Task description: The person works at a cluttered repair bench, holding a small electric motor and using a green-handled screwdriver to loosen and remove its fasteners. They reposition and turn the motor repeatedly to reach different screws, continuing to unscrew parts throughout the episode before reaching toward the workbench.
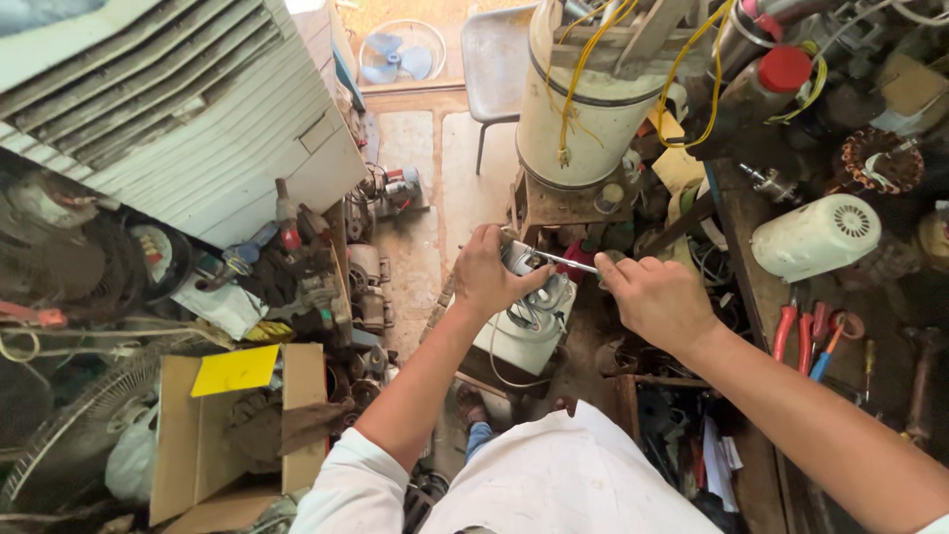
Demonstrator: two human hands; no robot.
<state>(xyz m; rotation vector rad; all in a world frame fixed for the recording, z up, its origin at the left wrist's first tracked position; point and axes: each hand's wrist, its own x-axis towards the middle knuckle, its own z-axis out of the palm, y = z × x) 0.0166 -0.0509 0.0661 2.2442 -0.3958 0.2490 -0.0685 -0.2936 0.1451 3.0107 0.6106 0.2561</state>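
A small white appliance with a grey metal part on top sits near frame centre, on what appears to be a low stool above the floor — the support is mostly hidden. A thin metal tool shaft, probably a screwdriver, runs from 3 o'clock into the top of the appliance.

The left hand is closed over the upper part of the appliance, thumb and fingers wrapped round the grey fitting. The right hand is closed round the tool's handle end, with the shaft projecting toward 9 o'clock; the handle itself is covered by the fingers.

Handling, as judged: the housing looks like rigid plastic over a motor — moderately heavy for its size, stiff, liable to crack if dropped. Loose thin wires hang at its top and are the fragile point. The sound place to hold is the solid body or the metal fitting, not the wires. The shaft is smooth and slim, so it could slip off its seat.

Surroundings: a cream cylindrical tank with yellow wires at 12 o'clock; a white motor housing at 2 o'clock; red and blue handled pliers on the tabletop at 3 o'clock; a cardboard box at 8 o'clock; a large louvred white casing at 10 o'clock.
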